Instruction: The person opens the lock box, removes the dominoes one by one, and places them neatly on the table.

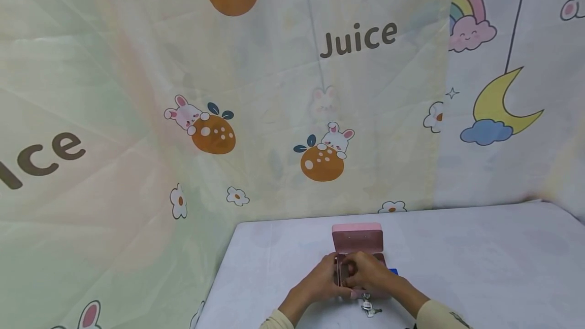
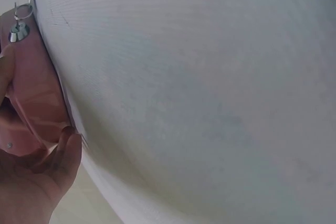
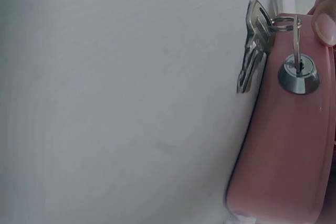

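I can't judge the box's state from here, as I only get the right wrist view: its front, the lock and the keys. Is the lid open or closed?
Observer: Open. The head view shows the lid raised at the far side of the box.
Operator: Good, my picture cuts off before that. Is either hand inside it?
Observer: Yes, in the head view the right hand has its fingers down inside it; what they touch is hidden.
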The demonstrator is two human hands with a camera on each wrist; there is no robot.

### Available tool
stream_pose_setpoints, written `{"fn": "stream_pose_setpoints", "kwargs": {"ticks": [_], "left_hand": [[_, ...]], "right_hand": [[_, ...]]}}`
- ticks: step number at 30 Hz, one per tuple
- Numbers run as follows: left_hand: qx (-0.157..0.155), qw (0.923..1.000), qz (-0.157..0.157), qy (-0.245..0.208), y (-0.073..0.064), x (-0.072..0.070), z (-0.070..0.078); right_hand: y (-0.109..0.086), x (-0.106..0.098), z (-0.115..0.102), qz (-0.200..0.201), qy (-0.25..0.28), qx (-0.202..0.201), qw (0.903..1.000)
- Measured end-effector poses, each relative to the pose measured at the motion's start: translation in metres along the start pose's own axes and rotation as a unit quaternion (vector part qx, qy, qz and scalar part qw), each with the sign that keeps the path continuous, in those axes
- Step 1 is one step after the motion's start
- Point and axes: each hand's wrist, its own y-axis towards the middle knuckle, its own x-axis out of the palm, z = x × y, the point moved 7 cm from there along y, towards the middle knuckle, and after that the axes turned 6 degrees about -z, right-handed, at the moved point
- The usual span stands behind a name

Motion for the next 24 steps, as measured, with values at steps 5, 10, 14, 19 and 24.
{"fn": "stream_pose_setpoints", "kwargs": {"ticks": [5,10,14,19,24], "left_hand": [[0.015,0.9999,0.004,0.000,0.001,0.000,0.001],[0.004,1.0000,0.001,-0.008,0.001,0.000,0.000],[-0.020,0.9998,-0.004,-0.001,-0.001,-0.001,-0.003],[-0.007,1.0000,0.002,-0.004,0.000,-0.001,-0.003],[-0.007,0.9999,0.000,-0.012,0.001,0.002,-0.005]], "right_hand": [[-0.003,-0.003,0.000,0.001,-0.002,-0.017,0.9999],[-0.005,-0.004,0.001,0.000,0.000,-0.036,0.9994],[-0.005,-0.006,0.002,0.001,-0.008,-0.039,0.9992],[-0.009,-0.010,0.002,0.011,-0.028,-0.029,0.9991],[-0.014,-0.015,0.004,0.016,-0.033,-0.017,0.9992]]}}
